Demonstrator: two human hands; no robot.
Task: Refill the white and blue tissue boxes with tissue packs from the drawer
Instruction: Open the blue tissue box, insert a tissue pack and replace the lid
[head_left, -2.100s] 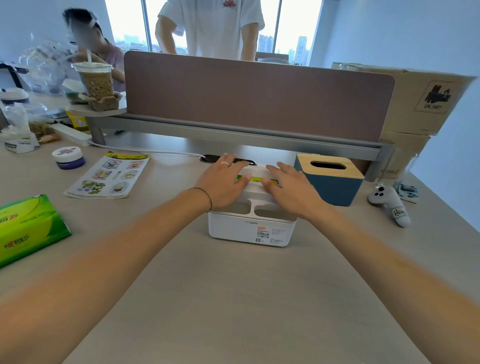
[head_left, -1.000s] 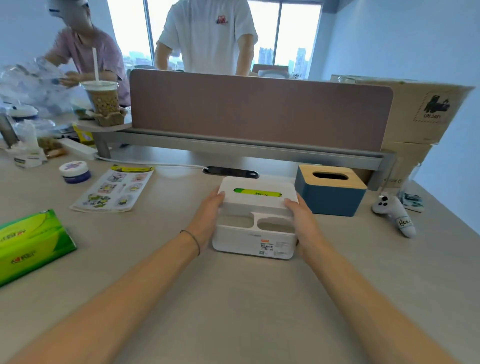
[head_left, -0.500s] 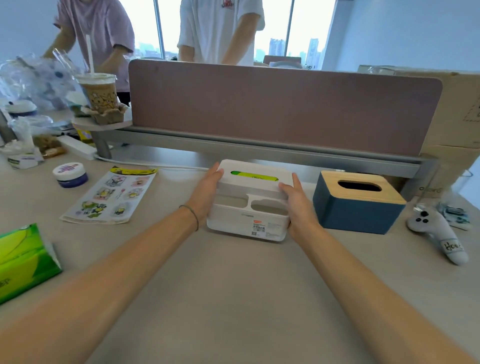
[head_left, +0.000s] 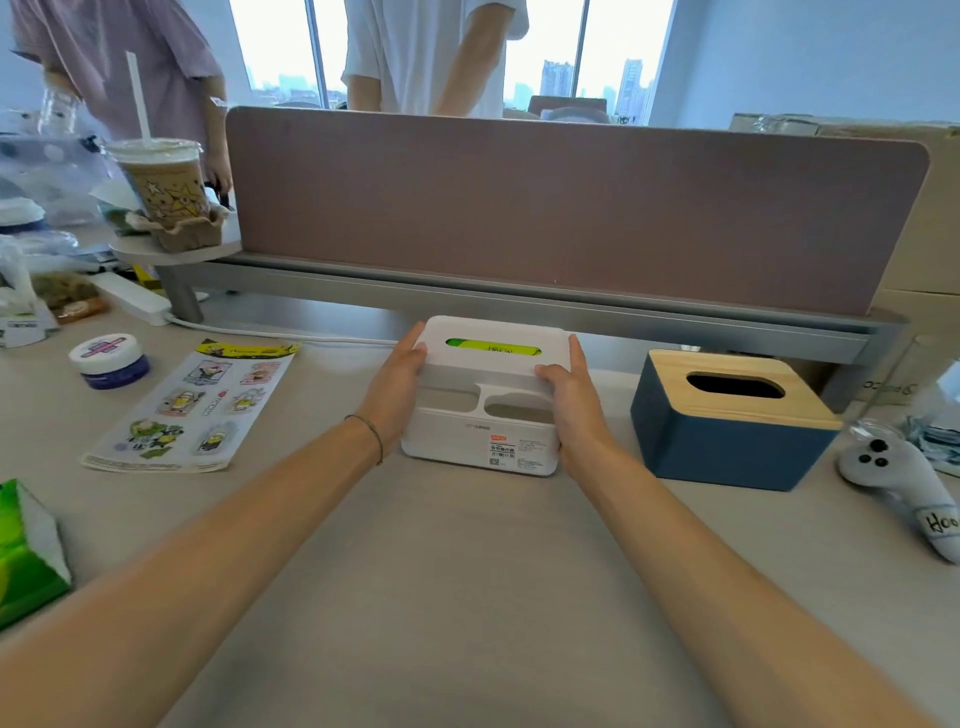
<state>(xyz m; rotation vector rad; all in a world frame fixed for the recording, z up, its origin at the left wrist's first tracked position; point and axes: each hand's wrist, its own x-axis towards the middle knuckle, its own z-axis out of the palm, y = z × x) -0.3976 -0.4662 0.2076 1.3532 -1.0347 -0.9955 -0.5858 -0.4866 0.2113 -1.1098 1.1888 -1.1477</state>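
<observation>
Bare forearms, no sleeves; thin dark bracelet (head_left: 370, 435) around the left wrist.

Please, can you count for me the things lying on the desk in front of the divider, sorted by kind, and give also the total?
Tissue boxes: 2, the white plastic tissue box and the blue tissue box with wooden lid
Green tissue packs: 1
Sticker sheets: 1
Round white-lidded jars: 1
White game controllers: 1
Total: 6
</observation>
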